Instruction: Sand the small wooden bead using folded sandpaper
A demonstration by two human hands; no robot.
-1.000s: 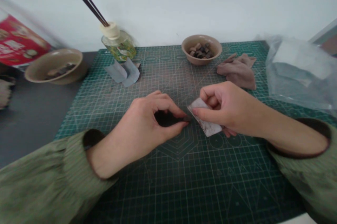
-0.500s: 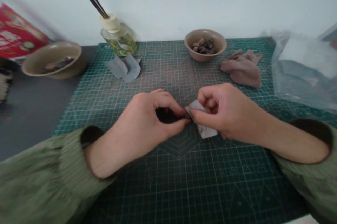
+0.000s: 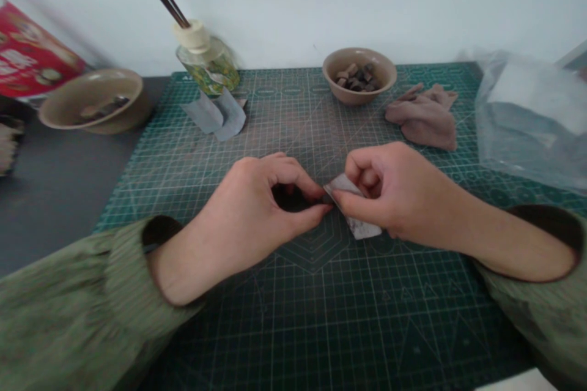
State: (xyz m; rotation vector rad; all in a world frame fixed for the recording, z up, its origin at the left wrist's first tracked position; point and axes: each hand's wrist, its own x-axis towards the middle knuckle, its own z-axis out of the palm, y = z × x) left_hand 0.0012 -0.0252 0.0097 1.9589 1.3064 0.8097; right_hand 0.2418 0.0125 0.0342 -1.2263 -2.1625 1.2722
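I have the left hand (image 3: pixel 254 213) in a narrow grip, thumb and fingertips pinching a small dark wooden piece (image 3: pixel 326 198), mostly hidden. My right hand (image 3: pixel 385 192) narrowly pinches a small pale folded sheet of sandpaper (image 3: pixel 362 230), its edge against that piece. Both hover over the green gridded cutting mat (image 3: pixel 293 134), below a beige ceramic bowl of dark chunks (image 3: pixel 360 67).

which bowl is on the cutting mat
The tan bowl near the far edge of the green cutting mat sits on it; the other bowl sits off the mat, to the left, on the grey surface.
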